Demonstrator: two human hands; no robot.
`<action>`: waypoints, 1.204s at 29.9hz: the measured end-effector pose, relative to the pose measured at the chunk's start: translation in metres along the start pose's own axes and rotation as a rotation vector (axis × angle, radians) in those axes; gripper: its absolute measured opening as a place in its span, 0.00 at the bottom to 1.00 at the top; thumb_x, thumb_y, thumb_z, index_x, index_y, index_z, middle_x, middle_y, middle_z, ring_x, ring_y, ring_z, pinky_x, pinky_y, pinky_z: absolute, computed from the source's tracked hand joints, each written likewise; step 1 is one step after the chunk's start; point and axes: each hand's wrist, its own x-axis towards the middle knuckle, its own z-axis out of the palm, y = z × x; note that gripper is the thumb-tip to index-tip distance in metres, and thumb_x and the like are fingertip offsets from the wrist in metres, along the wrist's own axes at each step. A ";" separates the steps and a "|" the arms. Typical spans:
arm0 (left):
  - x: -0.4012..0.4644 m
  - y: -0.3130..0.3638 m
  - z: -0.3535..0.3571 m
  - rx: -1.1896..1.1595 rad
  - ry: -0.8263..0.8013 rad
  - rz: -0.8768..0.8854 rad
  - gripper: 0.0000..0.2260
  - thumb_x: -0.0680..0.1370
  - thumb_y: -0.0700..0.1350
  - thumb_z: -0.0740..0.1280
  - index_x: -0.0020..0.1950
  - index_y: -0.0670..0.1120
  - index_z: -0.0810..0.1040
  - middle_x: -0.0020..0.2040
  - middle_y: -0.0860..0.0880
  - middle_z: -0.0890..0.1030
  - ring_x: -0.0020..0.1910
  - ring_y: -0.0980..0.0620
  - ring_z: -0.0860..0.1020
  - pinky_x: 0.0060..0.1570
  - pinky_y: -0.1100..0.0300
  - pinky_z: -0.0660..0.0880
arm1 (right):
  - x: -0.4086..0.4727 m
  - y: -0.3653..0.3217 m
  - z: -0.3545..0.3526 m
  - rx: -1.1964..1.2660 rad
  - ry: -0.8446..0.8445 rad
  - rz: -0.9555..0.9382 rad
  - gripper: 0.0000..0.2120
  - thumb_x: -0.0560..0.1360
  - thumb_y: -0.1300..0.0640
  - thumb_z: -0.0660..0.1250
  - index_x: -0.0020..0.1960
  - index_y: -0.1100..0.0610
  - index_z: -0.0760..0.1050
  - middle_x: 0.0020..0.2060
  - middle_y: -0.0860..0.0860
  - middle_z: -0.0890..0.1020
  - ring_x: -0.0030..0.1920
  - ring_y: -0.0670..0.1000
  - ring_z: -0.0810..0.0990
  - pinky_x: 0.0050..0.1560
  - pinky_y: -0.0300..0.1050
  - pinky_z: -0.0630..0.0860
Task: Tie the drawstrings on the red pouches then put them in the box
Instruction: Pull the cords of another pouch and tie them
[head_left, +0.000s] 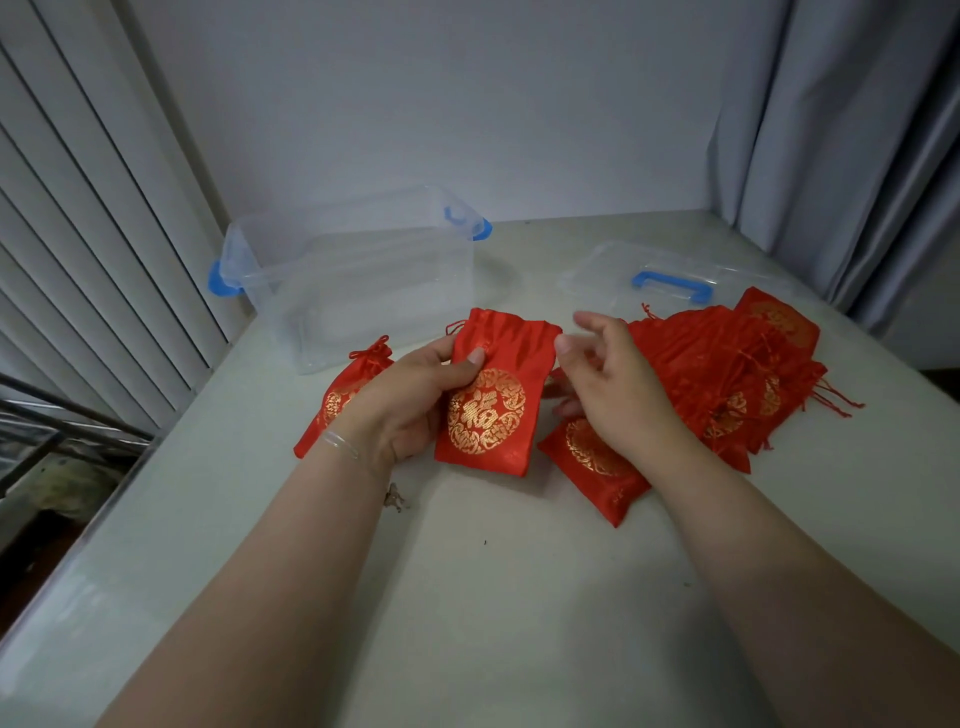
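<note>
Sitting on a pale table (467, 597): clear plastic storage box (358, 291) with blue latches at the back left, looks empty so far, with its lid (670, 275) lying well off to the right. Then a heap of loose red pouches (727, 374) on the right, partly over the lid's near edge. One already-tied pouch (340, 397) lying at the left, half hidden behind the left wrist.

Held up in the middle: an untied red satin pouch (493, 400) with a gold emblem, pinched by the left hand (410, 400), thumb on the front face near the top. Right hand (613, 384) just beside it, fingers loose and spread, gripping nothing.

Probably super light, floppy and a bit slick, so no point grabbing the body. Better to go for the thin drawstring (454, 327) poking out at the top left corner, and its mate on the other side, hard to make out here.
</note>
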 end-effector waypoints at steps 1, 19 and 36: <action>0.000 0.000 0.001 0.001 -0.011 0.003 0.11 0.79 0.40 0.63 0.60 0.42 0.76 0.48 0.44 0.83 0.43 0.49 0.82 0.44 0.57 0.81 | 0.002 0.002 -0.001 -0.011 -0.029 0.037 0.18 0.78 0.53 0.62 0.65 0.60 0.69 0.48 0.51 0.80 0.33 0.42 0.81 0.32 0.38 0.78; 0.011 -0.004 -0.005 -0.138 0.220 0.077 0.12 0.83 0.45 0.56 0.48 0.45 0.77 0.41 0.51 0.79 0.41 0.54 0.79 0.41 0.62 0.78 | 0.002 -0.001 -0.022 -0.519 -0.047 -0.080 0.11 0.75 0.47 0.66 0.39 0.53 0.77 0.36 0.43 0.79 0.38 0.40 0.74 0.36 0.33 0.65; 0.020 0.005 -0.028 -0.417 0.558 0.368 0.10 0.83 0.36 0.52 0.49 0.46 0.70 0.34 0.50 0.66 0.27 0.56 0.66 0.28 0.65 0.73 | 0.001 -0.004 -0.031 -0.762 -0.086 0.076 0.13 0.77 0.47 0.63 0.37 0.53 0.71 0.38 0.49 0.78 0.40 0.51 0.77 0.40 0.47 0.73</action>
